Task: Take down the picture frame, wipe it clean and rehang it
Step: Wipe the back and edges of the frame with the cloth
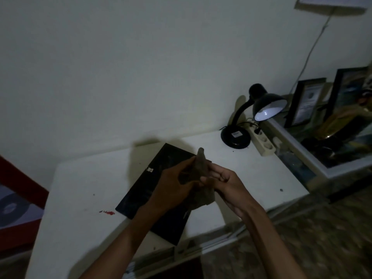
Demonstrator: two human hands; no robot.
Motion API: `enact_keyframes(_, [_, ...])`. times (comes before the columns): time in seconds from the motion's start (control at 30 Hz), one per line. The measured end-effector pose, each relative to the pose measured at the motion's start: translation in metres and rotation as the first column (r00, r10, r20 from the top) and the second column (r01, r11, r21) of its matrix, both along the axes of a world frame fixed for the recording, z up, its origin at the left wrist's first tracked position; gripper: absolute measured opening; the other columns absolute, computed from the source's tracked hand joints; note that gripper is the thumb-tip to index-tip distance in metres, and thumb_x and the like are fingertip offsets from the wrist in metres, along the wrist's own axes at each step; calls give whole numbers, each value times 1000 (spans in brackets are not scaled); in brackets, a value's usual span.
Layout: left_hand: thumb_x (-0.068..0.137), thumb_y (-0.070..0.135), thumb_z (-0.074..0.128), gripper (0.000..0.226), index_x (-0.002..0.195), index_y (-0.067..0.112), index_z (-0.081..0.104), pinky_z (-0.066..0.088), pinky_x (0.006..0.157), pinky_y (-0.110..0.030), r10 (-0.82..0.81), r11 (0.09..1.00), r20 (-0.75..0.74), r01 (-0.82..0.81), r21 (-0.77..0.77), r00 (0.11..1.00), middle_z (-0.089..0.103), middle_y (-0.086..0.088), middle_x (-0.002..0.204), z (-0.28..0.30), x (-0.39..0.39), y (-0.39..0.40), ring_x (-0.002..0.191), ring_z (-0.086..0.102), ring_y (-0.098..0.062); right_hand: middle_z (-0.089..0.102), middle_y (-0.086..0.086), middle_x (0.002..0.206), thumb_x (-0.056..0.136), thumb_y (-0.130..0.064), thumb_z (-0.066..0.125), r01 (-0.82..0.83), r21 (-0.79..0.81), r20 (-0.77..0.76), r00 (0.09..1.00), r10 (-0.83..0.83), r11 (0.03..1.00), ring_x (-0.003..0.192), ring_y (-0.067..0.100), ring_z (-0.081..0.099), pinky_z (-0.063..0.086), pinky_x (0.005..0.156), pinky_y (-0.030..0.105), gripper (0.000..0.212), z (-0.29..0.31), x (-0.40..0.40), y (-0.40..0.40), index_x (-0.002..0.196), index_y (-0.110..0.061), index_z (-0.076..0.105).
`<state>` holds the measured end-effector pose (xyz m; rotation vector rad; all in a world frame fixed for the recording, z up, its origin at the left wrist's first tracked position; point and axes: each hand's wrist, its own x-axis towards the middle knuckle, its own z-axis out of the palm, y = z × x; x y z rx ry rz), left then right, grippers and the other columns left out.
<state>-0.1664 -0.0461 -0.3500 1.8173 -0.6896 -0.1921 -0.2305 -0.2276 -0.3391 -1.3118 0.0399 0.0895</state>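
- On the white table below the bare wall, the picture frame lies flat, dark side up, with one corner pointing toward the wall and the near corner close to the table's front edge. It is off the wall, so I judge the taking-down step complete.
- Both hands are raised above the frame and hold a dark cloth between them. The left hand grips the cloth's left side with curled fingers. The right hand has its fingers folded against the cloth's right side and appears to pinch it, though the dim light leaves the exact contact unclear.
- One end of the cloth sticks up in a point above the hands; another part hangs down below them toward the frame. It looks as though the cloth is being folded or gathered, not pressed on the surface.
- Neither hand touches the frame; it lies directly beneath the grip, partly hidden by the left forearm.
- Whether any wiping has been done cannot be told: the frame's surface is too dark to show dust or streaks.
- Outstanding, by my judgement: the wipe, or its remainder, and the rehanging.
- Also present: a black desk lamp and a power strip at the table's far right corner, well apart from the frame.
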Motion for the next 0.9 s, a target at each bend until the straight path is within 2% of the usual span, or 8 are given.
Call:
enact_keyframes(0.13, [85, 30, 74, 41, 119, 43, 56, 54, 85, -14, 101, 995, 16, -101, 4, 995, 65, 25, 103, -8, 0, -14, 98, 63, 9, 73, 6, 115, 82, -17, 78, 145, -167, 87, 987, -132, 975, 109, 25, 69, 56, 87, 28, 43, -4, 5, -7, 123, -20, 68])
enact_keyframes(0.27, [90, 29, 68, 25, 112, 36, 59, 54, 78, -14, 150, 989, -23, -149, 20, 988, 66, 20, 98, -14, 4, -31, 91, 65, 7, 58, -10, 129, 74, -43, 79, 233, -272, 135, 970, -203, 934, 120, 6, 57, 54, 84, 20, 56, -23, 19, -16, 127, -33, 62])
enact_keyframes(0.37, [95, 26, 63, 18, 112, 27, 62, 54, 78, -17, 169, 985, -27, -167, 49, 985, 66, 15, 97, -18, 9, -48, 88, 65, 4, 53, -4, 138, 73, -32, 80, 177, -124, 50, 984, -173, 976, 125, 18, 56, 57, 88, 34, 72, -38, 34, -22, 137, -38, 49])
enact_keyframes(0.43, [97, 26, 60, 18, 112, 20, 66, 57, 78, -21, 200, 979, -71, -198, 35, 977, 69, 8, 98, -19, 15, -58, 87, 67, -2, 52, -14, 140, 71, -38, 85, 64, -56, 6, 998, -64, 996, 125, 16, 57, 56, 92, 43, 88, -46, 41, -30, 145, -48, 37])
enact_keyframes(0.5, [97, 28, 59, 16, 107, 20, 69, 55, 73, -18, 271, 962, -104, -267, 49, 957, 71, 8, 93, -22, 23, -64, 82, 67, -1, 50, -25, 140, 73, -43, 85, -39, -77, 21, 999, 41, 996, 127, 10, 55, 56, 94, 41, 94, -54, 47, -41, 148, -53, 28])
enact_keyframes(0.57, [95, 35, 61, 14, 96, 25, 70, 49, 64, -13, 371, 927, -103, -360, 111, 923, 69, 13, 82, -27, 30, -68, 74, 65, 4, 48, -21, 145, 78, -39, 83, -98, -112, 48, 993, 104, 989, 129, 8, 54, 55, 94, 34, 94, -59, 53, -49, 151, -48, 25])
enact_keyframes(0.77, [82, 67, 59, 52, 74, 16, 60, 42, 52, -21, 513, 847, -76, -489, 210, 855, 61, 0, 64, -35, 39, -66, 53, 53, -2, 59, -5, 133, 84, -44, 65, 25, -179, -59, 998, -36, 983, 114, 7, 63, 56, 83, 22, 59, -60, 83, -35, 140, -38, 48])
enact_keyframes(0.9, [85, 64, 60, 41, 76, 25, 65, 49, 65, -24, 476, 842, 24, -464, 276, 879, 65, 12, 74, -35, 52, -41, 70, 60, 1, 75, -5, 106, 80, -37, 73, -73, -183, -19, 997, 71, 980, 96, 9, 71, 57, 76, 21, 25, -65, 111, -40, 104, -42, 72])
